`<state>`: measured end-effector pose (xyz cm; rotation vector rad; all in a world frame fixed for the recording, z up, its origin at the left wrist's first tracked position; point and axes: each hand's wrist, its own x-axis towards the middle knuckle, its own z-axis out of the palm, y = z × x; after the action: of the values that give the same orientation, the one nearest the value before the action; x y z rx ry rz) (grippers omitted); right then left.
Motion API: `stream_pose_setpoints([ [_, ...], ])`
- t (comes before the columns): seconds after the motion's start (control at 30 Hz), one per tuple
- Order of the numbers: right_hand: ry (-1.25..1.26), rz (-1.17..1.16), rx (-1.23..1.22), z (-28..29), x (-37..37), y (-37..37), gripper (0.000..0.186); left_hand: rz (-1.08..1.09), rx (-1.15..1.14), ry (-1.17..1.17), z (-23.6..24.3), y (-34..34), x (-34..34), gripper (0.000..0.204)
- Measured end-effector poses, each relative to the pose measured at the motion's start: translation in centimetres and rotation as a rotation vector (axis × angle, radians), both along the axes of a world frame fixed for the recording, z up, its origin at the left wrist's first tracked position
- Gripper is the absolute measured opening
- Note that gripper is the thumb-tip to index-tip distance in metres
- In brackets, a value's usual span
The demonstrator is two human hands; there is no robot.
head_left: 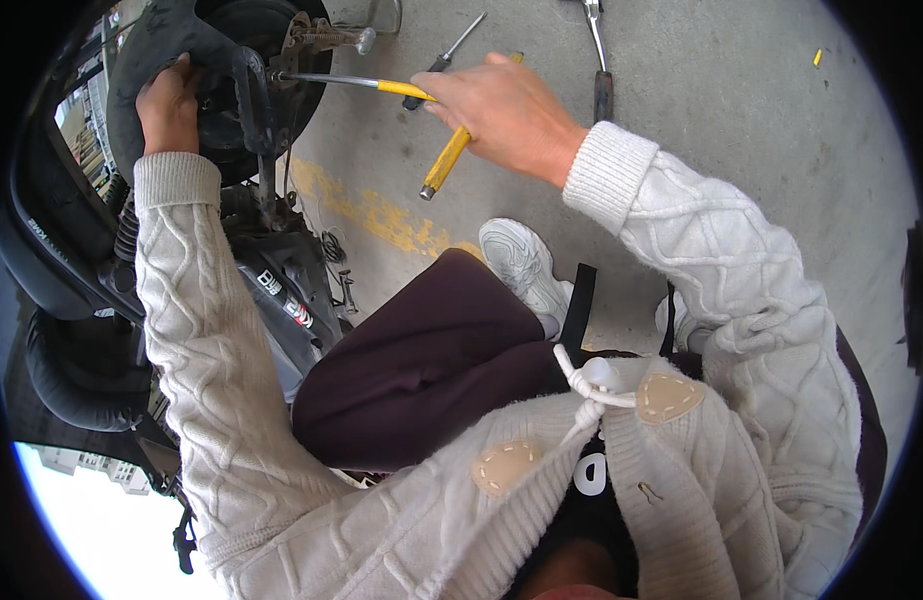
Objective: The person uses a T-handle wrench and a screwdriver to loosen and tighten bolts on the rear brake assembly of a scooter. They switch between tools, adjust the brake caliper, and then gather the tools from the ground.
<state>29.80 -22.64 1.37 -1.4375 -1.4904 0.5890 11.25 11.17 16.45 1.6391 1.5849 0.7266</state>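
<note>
My right hand (512, 115) is closed around the yellow crossbar of a T-handle socket wrench (397, 87). Its steel shaft (327, 79) runs left to the dark metal bracket (254, 100) beside a scooter's wheel, and the far tip meets the bracket there. One yellow end of the crossbar sticks out below my fingers. At the upper left, my left hand (170, 112) grips the black tyre (130, 110), its fingers curled over the inner edge and partly hidden.
A screwdriver (460, 42) lies on the concrete just beyond my right hand. Farther right is a ratchet wrench (601, 70), and a small yellow piece (818, 58) lies far off. Several bolts (348, 290) are beside the scooter body (282, 290). My shoe (522, 262) stands below the wrench.
</note>
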Motion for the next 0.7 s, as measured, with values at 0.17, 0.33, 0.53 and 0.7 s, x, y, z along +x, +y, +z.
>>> stream_pose_setpoints([
  [0.17, -0.065, 0.031, -0.018, 0.2, -0.1, 0.3, 0.011, 0.027, 0.053, -0.03, -0.6, 1.0, -0.9, 0.017],
  [0.33, -0.156, 0.033, -0.007, 0.5, -0.2, 0.5, 0.027, -0.022, 0.014, 0.002, -0.3, 1.0, -1.3, 0.015],
  [0.53, -0.547, 0.001, 0.154, 2.1, 0.3, 1.1, 0.04, 0.065, 0.028, -0.026, -0.8, 1.3, -0.8, 0.014],
  [0.7, -0.765, 0.066, 0.245, 3.9, 1.4, 1.7, 0.042, 0.091, 0.053, -0.01, -1.0, 0.8, -0.3, 0.014],
])
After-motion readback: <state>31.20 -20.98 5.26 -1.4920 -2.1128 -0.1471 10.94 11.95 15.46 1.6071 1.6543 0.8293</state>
